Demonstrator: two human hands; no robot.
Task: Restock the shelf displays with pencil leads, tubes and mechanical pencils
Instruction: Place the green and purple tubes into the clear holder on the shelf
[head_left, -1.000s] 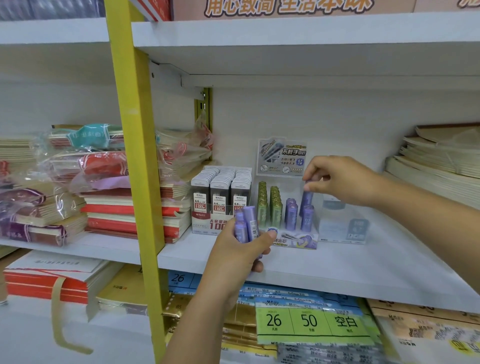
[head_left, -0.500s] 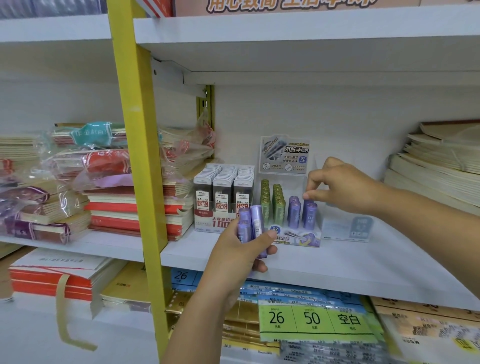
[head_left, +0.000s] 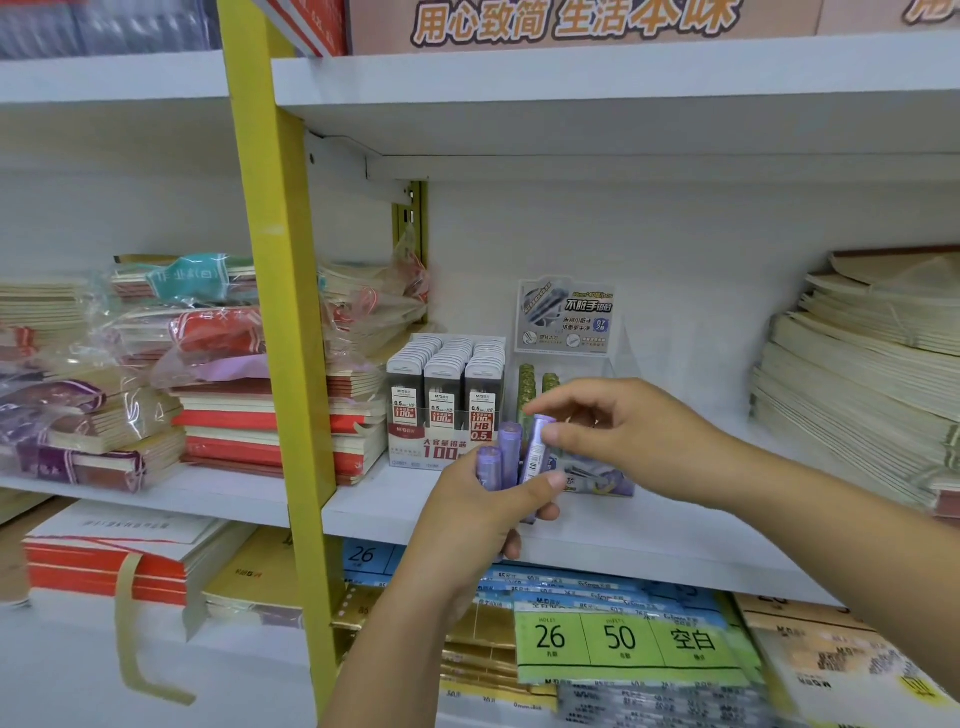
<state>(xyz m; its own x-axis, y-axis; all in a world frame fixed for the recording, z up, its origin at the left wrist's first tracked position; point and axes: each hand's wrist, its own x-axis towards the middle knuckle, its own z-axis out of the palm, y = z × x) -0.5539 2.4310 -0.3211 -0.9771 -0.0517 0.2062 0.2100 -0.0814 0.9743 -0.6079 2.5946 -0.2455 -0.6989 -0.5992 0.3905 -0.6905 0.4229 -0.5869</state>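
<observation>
Tubes (head_left: 510, 451), left hand (head_left: 483, 519) and right hand (head_left: 634, 431) hide tray (head_left: 608, 483) beside lead boxes (head_left: 445, 395)

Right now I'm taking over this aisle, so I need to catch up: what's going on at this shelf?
A person is restocking a shelf. The left hand grips a bunch of purple lead tubes in front of the shelf edge, and the right hand pinches the rightmost tube of that bunch near its cap. Behind the hands stands the clear display holding green tubes, beside a box of grey lead cases.
</observation>
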